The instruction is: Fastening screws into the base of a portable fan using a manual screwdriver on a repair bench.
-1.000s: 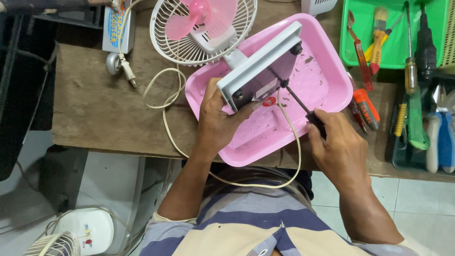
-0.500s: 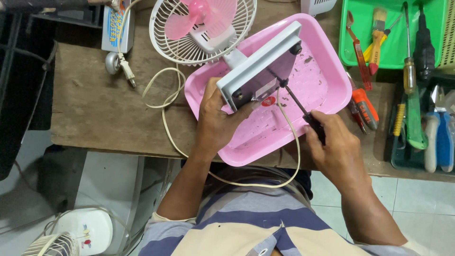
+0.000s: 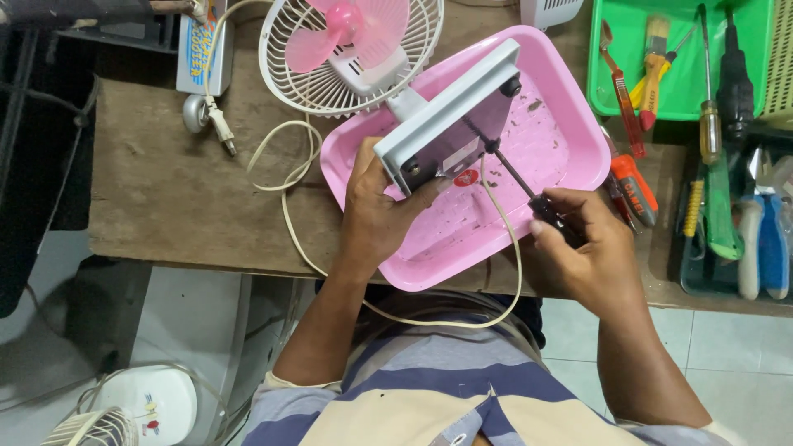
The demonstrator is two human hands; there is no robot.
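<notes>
Head view: left hand (image 3: pixel 382 216) fingers wrapped round fan base (image 3: pixel 450 120), tilted over pink tray (image 3: pixel 570 153). Right hand (image 3: pixel 582 252) closed on screwdriver (image 3: pixel 529 192), tip at base underside. Worn wooden bench (image 3: pixel 165 190), green tool tray (image 3: pixel 686 95) at right, pale tiled floor (image 3: pixel 190 330).

The worktop (image 3: pixel 173 198) is bare wood, rough, matt and stained. On it lies a pink tray (image 3: pixel 570 161) of smooth, slightly glossy plastic, its inside speckled with dark grit. The small fan (image 3: pixel 351 54) looks all plastic: a cream ribbed guard, translucent pink blades and a pale, matt grey-white base (image 3: pixel 450 116) with black rubbery-looking feet. The screwdriver (image 3: pixel 529 194) has a thin dark metal shaft and a black handle, seemingly plastic. A cream cord (image 3: pixel 285 177) has a smooth plastic sheath. The green basket (image 3: pixel 628 99) is glossy plastic. The striped shirt (image 3: pixel 429 396) is soft, matt cloth. The floor tiles (image 3: pixel 727 347) look smooth with a faint sheen.
</notes>
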